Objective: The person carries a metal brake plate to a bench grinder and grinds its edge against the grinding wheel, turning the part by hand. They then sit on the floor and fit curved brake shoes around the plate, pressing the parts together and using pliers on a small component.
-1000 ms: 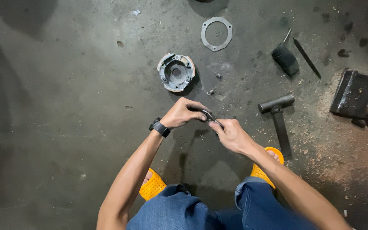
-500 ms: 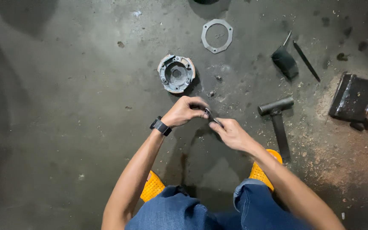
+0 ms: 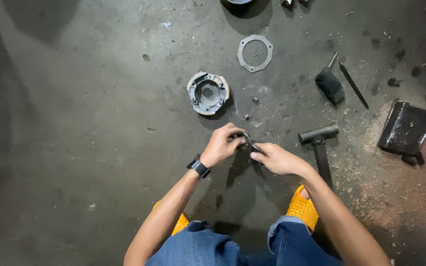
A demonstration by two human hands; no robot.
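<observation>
Both my hands are closed on a small metal part [image 3: 250, 144] held just above the floor [image 3: 75, 148] — left hand [image 3: 224, 145] pinching one end, right hand [image 3: 277, 158] the other, close in front of my knees. It's too small to make out, so I judge short, firm fingertip grips best — the hub [image 3: 207, 92] and hammer [image 3: 319, 140] lie near.
</observation>
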